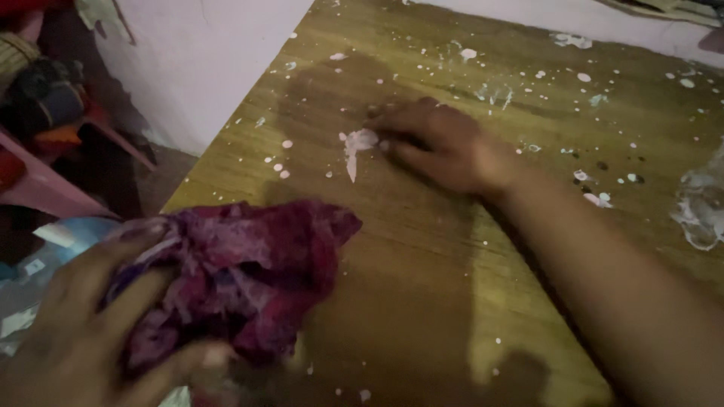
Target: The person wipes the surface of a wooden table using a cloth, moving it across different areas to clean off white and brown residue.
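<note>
A crumpled magenta cloth (pixel 249 271) lies bunched on the near left part of the wooden tabletop (pixel 422 249), and my left hand (pixel 83 332) grips it from the left. Farther out, my right hand (pixel 437 143) rests palm down on the wood with its fingertips at a smeared white paint patch (pixel 356 143). The fingers look curled against the surface; whether they hold anything small is not visible. White paint specks dot the whole top.
A pale wall (pixel 204 68) runs along the table's left edge. At far left stand a pink frame (pixel 45 188) and dark bundled items (pixel 41 94). A large white blotch (pixel 701 207) sits at the table's right edge. Bluish scraps (pixel 45 249) lie below left.
</note>
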